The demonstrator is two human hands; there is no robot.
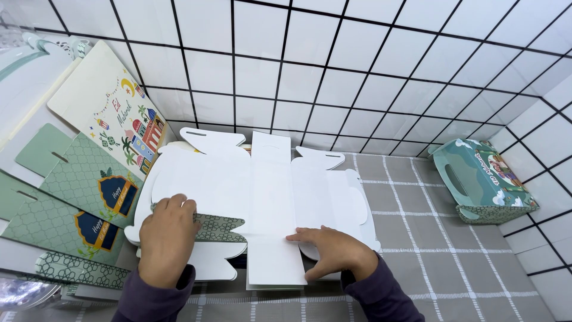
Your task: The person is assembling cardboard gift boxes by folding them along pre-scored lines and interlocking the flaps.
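Hands: left hand (168,238) lies knuckles up with fingers curled over a folded flap, pinning it; right hand (331,250) rests flat with fingers spread, pressing down and clamped on nothing.
Flap: patterned flap (217,228) of green lattice print, folded over onto the white inner face, its tip pointing toward the right hand.
Box blank: unfolded box blank (271,197) lies white side up on the counter, just in front of the person, between both hands and the wall; flat card with rounded lobes, slotted tabs at the far edge and a long centre panel reaching toward the person.
Edges: the blank's far tabs stop just short of the wall; its left lobes overlap the stack beside it; its right edge ends on bare cloth.
Open room: the gingham cloth (441,238) lies bare to the right of the blank as far as the finished box.
Counter: covered by the grey checked cloth with white lines, matte and woven in look.
Wall: tiled wall (357,71) of glossy white squares with dark grout, wrapping round the back and the right side.
Left stack: flat card blanks (71,197), fanned and overlapping, pale green lattice with dark blue shield-shaped badges; one cream sheet (113,113) leans on top, printed with small coloured buildings and a crescent.
Right corner: assembled teal box (481,182), tilted, with a slot handle and a picture panel, well apart from both hands.
Sleeves: dark purple cuffs (381,292) at both wrists.
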